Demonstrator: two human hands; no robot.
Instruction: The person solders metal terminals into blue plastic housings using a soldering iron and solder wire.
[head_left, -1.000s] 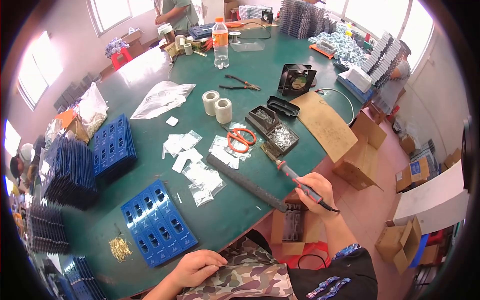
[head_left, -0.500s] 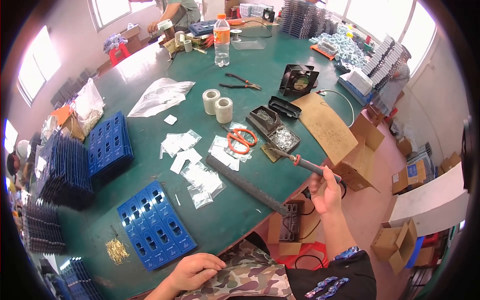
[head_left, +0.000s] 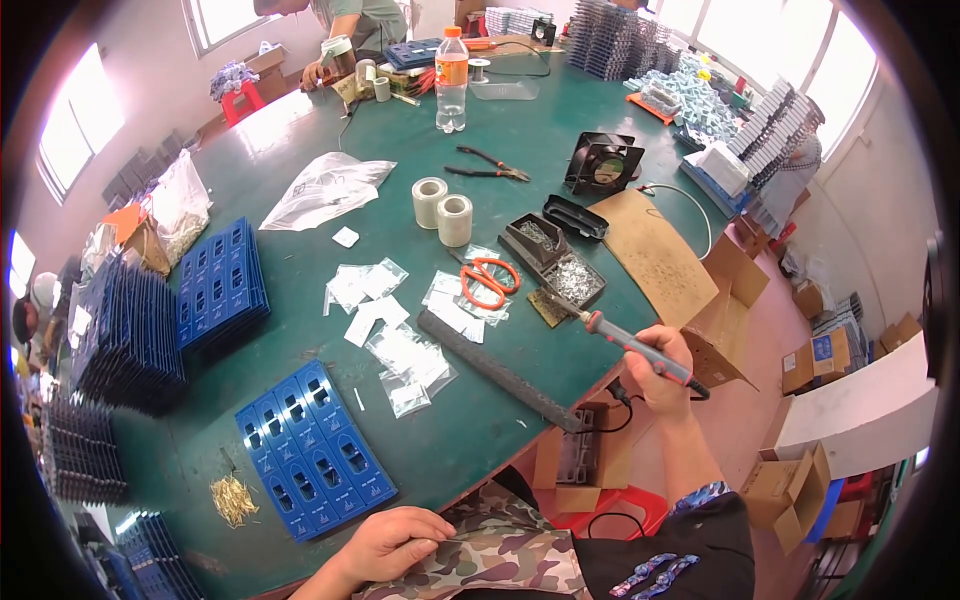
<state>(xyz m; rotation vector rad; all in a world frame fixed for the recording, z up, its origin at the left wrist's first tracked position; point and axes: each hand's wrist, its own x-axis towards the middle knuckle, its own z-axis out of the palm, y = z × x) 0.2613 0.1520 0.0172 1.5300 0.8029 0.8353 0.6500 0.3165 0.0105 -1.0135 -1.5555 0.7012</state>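
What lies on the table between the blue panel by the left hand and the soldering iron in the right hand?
In the head view, small plastic bags lie nearer the blue panel, then a long dark strip towards the soldering iron.

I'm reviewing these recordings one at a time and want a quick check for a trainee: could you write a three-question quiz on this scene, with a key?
1. Multiple choice: which tool does the right hand hold?
a) pliers
b) soldering iron
c) scissors

2. True or false: the orange-capped bottle stands upright on the green table.

3. Fill in the blank: in the picture, the little pile of thin golden pieces lies to the ____ of the single blue panel.

Key: 1. b; 2. true; 3. left.
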